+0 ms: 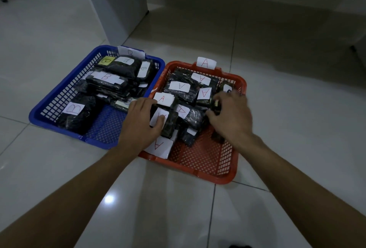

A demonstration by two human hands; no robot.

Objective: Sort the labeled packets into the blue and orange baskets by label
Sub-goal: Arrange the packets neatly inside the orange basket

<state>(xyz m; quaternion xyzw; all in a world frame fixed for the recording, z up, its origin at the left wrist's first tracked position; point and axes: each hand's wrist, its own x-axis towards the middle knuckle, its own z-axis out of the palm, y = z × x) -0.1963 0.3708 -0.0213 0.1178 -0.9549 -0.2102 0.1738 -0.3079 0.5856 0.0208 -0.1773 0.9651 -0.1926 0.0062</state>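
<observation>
A blue basket (49, 115) on the left holds several dark packets with white B labels, such as one near its front (76, 115). An orange basket (208, 166) on the right holds several dark packets with white A labels, one at the back (180, 87). My left hand (140, 123) rests on an A packet (168, 123) at the orange basket's left side, fingers curled over its label. My right hand (229, 117) is inside the orange basket's right part, fingers closed around a small dark packet (216, 105).
Both baskets sit side by side on a glossy white tiled floor (297, 109). Paper tags stand on the back rims: one marked A (206, 63) on the orange, a faint one (130, 52) on the blue. A white cabinet corner (118, 6) stands behind the blue basket.
</observation>
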